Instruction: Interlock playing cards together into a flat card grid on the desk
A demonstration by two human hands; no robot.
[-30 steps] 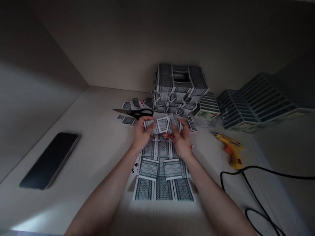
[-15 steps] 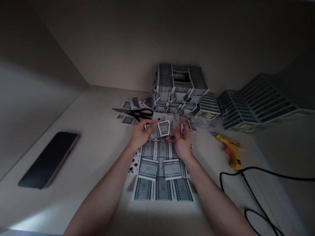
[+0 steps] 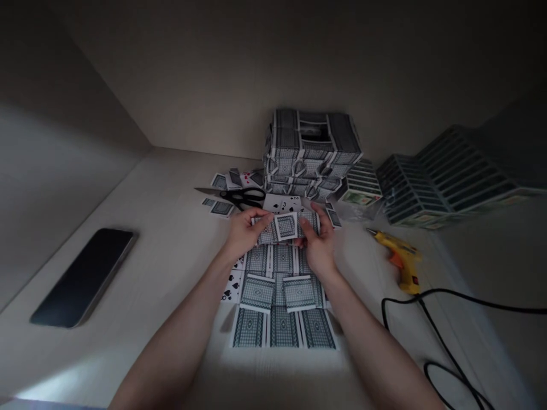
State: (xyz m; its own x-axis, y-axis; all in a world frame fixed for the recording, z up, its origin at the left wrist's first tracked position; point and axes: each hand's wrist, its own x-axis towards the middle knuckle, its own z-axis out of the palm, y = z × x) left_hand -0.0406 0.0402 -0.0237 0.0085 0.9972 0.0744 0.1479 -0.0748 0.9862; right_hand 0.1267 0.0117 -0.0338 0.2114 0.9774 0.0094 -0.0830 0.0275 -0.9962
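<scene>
A strip of joined playing cards (image 3: 286, 226), with patterned backs facing up, is held level between both hands. My left hand (image 3: 247, 232) pinches its left end, thumb on top. At the other end my right hand (image 3: 318, 242) grips with the thumb over the card and fingers behind. Right below lies a flat panel of playing cards (image 3: 284, 327) with two raised pieces across its middle. Face-up playing cards (image 3: 282, 203) lie just beyond the strip. Behind them stands a box-like structure made of cards (image 3: 316, 136) with an opening in its top.
Black-handled scissors (image 3: 243, 197) rest among cut card pieces (image 3: 221, 208) to the left. A yellow glue gun (image 3: 399, 256) and its black cord (image 3: 427, 293) lie right. Stacked card boxes (image 3: 448, 176) stand at the back right. A phone (image 3: 83, 279) lies far left.
The held strip has shifted slightly right and turned flatter, showing more of its middle card. My right hand has moved a little to the right; my left hand is nearly still.
</scene>
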